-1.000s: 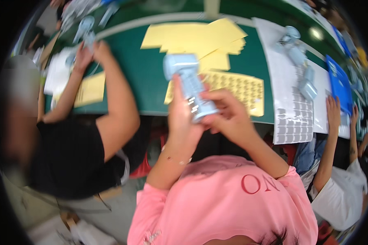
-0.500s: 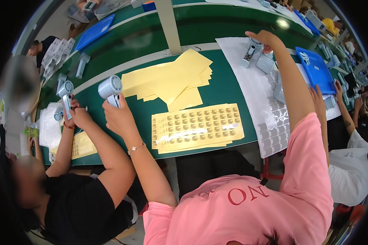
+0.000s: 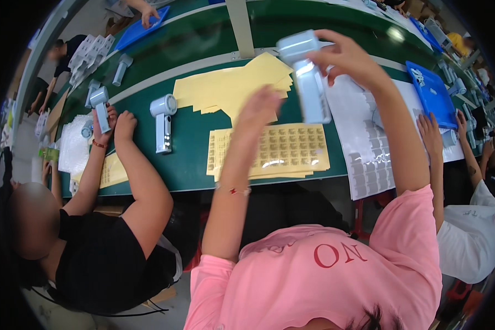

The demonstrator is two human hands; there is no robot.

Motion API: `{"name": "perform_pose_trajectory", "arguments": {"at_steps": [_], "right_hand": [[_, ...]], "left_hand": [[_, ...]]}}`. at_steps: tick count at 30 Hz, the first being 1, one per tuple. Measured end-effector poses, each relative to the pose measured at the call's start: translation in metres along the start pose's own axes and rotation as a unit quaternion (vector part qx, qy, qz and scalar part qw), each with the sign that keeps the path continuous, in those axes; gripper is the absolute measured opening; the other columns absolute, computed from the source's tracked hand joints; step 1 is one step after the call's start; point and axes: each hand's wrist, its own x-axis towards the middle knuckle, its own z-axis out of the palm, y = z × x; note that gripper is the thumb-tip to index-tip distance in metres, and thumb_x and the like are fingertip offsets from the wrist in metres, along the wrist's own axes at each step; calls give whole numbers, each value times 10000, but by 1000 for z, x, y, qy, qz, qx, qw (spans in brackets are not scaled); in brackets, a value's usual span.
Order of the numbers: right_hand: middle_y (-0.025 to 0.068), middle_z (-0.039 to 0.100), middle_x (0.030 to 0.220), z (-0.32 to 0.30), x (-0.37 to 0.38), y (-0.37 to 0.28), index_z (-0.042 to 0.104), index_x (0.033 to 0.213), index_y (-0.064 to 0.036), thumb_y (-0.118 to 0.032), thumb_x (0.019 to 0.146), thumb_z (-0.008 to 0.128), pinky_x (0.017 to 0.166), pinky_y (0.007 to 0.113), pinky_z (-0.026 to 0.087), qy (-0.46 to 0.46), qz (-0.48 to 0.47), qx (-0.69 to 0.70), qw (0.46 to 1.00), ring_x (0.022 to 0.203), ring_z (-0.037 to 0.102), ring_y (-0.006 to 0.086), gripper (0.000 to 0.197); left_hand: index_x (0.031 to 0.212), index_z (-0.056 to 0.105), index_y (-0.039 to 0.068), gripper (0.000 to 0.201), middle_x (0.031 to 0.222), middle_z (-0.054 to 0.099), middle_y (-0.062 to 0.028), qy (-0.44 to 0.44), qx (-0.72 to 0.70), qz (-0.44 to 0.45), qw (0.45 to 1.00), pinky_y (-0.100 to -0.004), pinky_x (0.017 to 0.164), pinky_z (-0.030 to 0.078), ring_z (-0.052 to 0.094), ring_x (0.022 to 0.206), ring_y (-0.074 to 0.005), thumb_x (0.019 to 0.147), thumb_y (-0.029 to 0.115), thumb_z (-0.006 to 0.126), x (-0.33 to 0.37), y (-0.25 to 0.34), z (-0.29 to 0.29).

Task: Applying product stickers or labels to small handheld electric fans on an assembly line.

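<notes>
My right hand (image 3: 349, 60) grips a light-blue handheld fan (image 3: 311, 91) by its round head. The fan hangs handle-down above the sticker sheets. My left hand (image 3: 260, 107), smeared by motion, is over the sheets a little left of that fan, apart from it; its fingers do not show clearly. Below lies a stack of yellow sticker sheets (image 3: 291, 151) with rows of small printed labels. Behind it are plain yellow sheets (image 3: 203, 91). Another light-blue fan (image 3: 163, 129) rests on the green table (image 3: 190, 159), left of my left forearm.
At the left, a co-worker in black holds a similar fan (image 3: 99, 104) near bubble wrap (image 3: 74, 144). White sheets with grey labels (image 3: 366, 159) lie to the right, beside a blue tray (image 3: 437, 102) and another person's hands. A metal post (image 3: 239, 30) rises behind the table.
My left hand has let go of its fan, now on the table, and moved right. My right hand has brought a fan left from the white sheets. The view has shifted slightly.
</notes>
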Motion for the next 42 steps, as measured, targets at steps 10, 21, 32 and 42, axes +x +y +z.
{"name": "perform_pose_trajectory", "arguments": {"at_steps": [10, 21, 32, 42], "right_hand": [[91, 581, 753, 10, -147, 61, 618, 871, 1, -70, 750, 651, 548, 252, 455, 115, 73, -124, 983, 590, 562, 158, 144], [149, 497, 868, 30, -189, 91, 519, 910, -19, 23, 746, 598, 700, 350, 447, 106, 36, -236, 965, 800, 548, 309, 188], [132, 526, 951, 45, -200, 104, 556, 1012, -16, -4, 774, 594, 691, 332, 459, 193, -89, -393, 894, 835, 542, 279, 241], [96, 537, 807, 41, -208, 75, 522, 918, -12, 24, 792, 577, 619, 279, 434, 162, -15, -264, 951, 651, 521, 179, 142]], "left_hand": [[992, 471, 36, 288, 814, 543, -77, 30, -97, -35, 994, -193, 394, 372, 494, 485, -84, 904, 309, 493, -55, -18, -17], [1107, 450, -29, 538, 827, 519, -90, -107, -470, -153, 863, -265, 556, 423, 510, 659, -148, 903, 469, 440, -59, -17, 3], [1126, 426, -44, 435, 919, 544, -169, 26, -439, -130, 889, -463, 816, 515, 575, 883, -304, 888, 303, 533, -63, -13, 2], [1124, 461, 30, 384, 919, 564, -119, 68, -431, -120, 892, -394, 746, 527, 583, 802, -219, 924, 357, 437, -75, -16, 6]]}}
